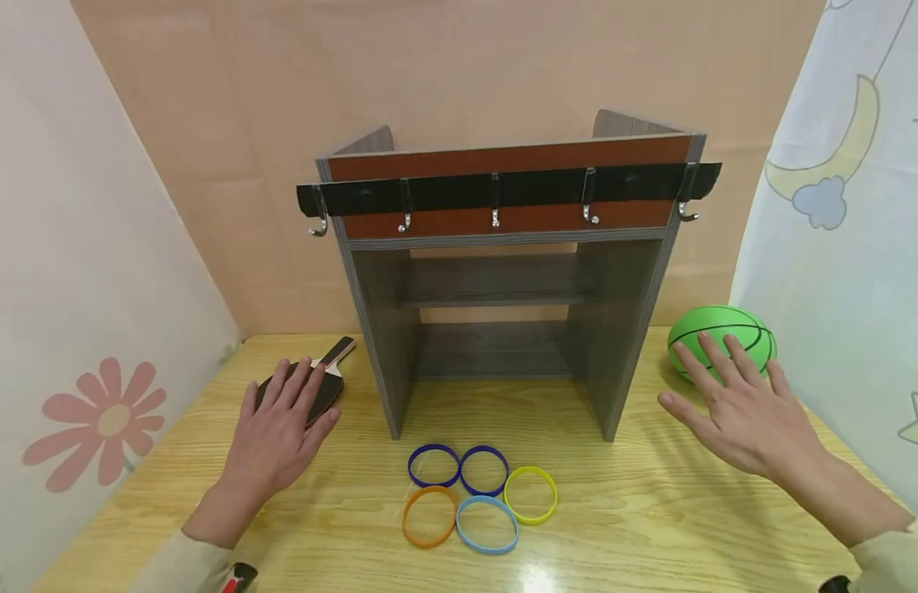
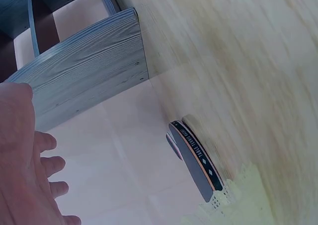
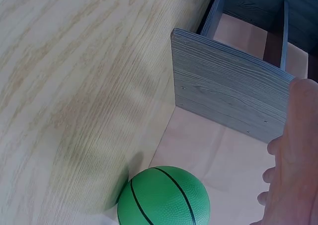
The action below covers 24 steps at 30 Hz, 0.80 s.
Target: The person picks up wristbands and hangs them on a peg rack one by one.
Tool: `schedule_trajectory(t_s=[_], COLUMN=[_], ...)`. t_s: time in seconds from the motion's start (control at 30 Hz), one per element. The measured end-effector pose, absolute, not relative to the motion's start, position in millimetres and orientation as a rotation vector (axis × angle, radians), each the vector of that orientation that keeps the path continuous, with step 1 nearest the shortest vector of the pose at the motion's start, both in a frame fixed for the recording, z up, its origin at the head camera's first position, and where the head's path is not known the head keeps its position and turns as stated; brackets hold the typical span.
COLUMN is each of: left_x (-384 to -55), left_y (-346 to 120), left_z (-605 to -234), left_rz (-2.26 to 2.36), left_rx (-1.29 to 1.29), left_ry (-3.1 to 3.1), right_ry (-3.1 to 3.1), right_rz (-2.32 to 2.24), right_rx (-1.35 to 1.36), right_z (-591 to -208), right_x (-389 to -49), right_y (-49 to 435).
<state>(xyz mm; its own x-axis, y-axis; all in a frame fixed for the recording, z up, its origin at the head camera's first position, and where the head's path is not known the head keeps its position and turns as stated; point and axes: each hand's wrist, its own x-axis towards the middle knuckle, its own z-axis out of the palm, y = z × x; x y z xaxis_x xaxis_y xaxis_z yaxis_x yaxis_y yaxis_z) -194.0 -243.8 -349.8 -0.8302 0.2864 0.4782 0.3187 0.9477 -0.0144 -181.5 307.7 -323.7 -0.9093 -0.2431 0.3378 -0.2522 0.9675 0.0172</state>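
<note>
My left hand (image 1: 277, 441) is spread with straight fingers and holds nothing; in the head view it overlaps a black table tennis paddle (image 1: 327, 399). On the other side my right hand (image 1: 747, 416), likewise spread and bare, overlaps a green ball (image 1: 714, 323) with black lines. Between the hands, several rubber wristbands lie on the table: two dark blue ones (image 1: 410, 471) side by side, with an orange band (image 1: 405, 527), a light blue band (image 1: 486, 550) and a yellow band (image 1: 553, 487) in front and to the right.
Behind the wristbands stands a grey wooden shelf rack (image 1: 629, 329). Across its top runs a black rail (image 1: 451, 192) with several metal hooks (image 1: 496, 216); its ends stick out past the sides. Cloth walls (image 1: 503, 74) enclose the wooden table (image 1: 340, 527).
</note>
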Motion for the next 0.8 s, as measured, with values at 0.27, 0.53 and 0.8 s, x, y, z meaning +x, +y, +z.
schedule_trajectory(t_s=[0.27,0.53,0.8], left_x=[-194.7,-196.8,-207.7], left_y=[-243.4,-236.9,-216.5], left_z=[-352.0,-350.8,-342.6], left_rz=[-0.084,-0.158,-0.247], left_rx=[-0.430,-0.455,-0.503], left_ry=[-2.618,-2.615,-2.561], right_ry=[-2.758,-2.457,-2.636], right_rz=[0.040,0.128,0.319], right_rx=[0.378,0.582,0.803], right_z=[-325.3,-340.1,-366.0], right_x=[-178.3,-163.8,-167.5], right_y=[304.7,265.6,212.5])
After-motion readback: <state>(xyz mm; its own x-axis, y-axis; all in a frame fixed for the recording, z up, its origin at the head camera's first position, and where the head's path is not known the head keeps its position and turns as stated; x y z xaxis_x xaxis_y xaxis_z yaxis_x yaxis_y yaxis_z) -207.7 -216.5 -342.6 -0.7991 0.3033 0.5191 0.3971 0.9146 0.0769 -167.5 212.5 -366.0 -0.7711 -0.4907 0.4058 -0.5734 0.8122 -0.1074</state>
